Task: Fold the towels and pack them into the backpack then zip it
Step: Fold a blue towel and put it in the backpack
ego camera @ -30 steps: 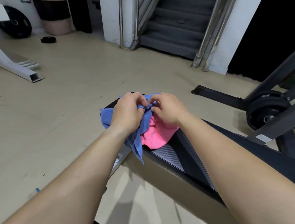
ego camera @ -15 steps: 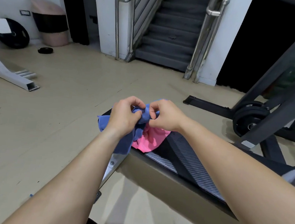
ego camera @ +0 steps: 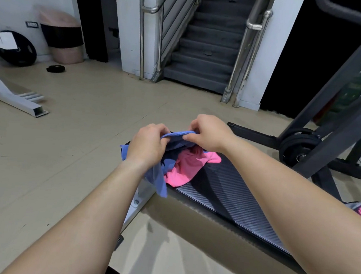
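Blue towel [ego camera: 160,182], crumpled, hanging off table [ego camera: 231,191] end. Pinched at top hem by left hand [ego camera: 149,144] at 9 o'clock, right hand [ego camera: 210,131] at 3 o'clock.

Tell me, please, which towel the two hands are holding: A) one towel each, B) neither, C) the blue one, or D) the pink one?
C: the left hand and the right hand both pinch the top edge of the blue towel, while the pink towel lies on the bench below them.
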### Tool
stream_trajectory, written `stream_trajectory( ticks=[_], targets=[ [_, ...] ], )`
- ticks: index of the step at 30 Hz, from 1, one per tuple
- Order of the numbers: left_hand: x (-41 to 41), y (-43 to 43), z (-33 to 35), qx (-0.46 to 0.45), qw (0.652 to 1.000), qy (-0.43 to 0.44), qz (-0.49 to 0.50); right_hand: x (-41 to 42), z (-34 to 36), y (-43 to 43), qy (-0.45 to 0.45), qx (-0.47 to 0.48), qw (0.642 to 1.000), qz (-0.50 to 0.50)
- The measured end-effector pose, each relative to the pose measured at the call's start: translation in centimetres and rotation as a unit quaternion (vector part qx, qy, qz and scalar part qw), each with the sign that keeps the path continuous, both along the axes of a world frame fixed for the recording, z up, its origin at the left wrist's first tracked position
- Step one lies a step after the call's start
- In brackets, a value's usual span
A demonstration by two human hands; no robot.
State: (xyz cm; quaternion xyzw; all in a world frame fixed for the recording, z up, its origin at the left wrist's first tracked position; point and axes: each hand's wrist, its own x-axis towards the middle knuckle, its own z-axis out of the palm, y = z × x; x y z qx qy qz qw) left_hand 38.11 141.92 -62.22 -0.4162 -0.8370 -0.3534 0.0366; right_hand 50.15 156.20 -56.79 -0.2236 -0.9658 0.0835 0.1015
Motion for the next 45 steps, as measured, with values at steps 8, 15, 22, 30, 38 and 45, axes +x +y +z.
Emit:
stream_trajectory(
  ticks=[8,15,22,30,38,45],
  targets=[
    [-0.7,-1.2,1.0,0.018,0.998,-0.067,0.003,3.3,2.3,1.4,0.012,0.144,0.984,-0.106],
    [1.0,0.6,11.5,0.053,0.997,0.031,-0.042,7.7,9.8,1.8,0.077,0.177,0.96,-0.204],
    [4.8,3.2,21.0,0.074,0.988,0.131,-0.045,14.0,17.9,2.6,0.11,0.197,0.955,-0.193],
    [9.0,5.9,22.8,0.057,0.981,0.179,-0.047,22.9,16.9,3.8,0.046,0.044,0.988,-0.143],
    [10.2,7.7,19.3,0.012,0.98,0.192,-0.043,28.2,10.0,6.0,0.054,-0.044,0.982,-0.178],
    [10.6,8.9,19.1,0.014,0.978,0.207,-0.012,29.5,7.6,7.7,-0.02,-0.083,0.981,-0.172]
  ],
)
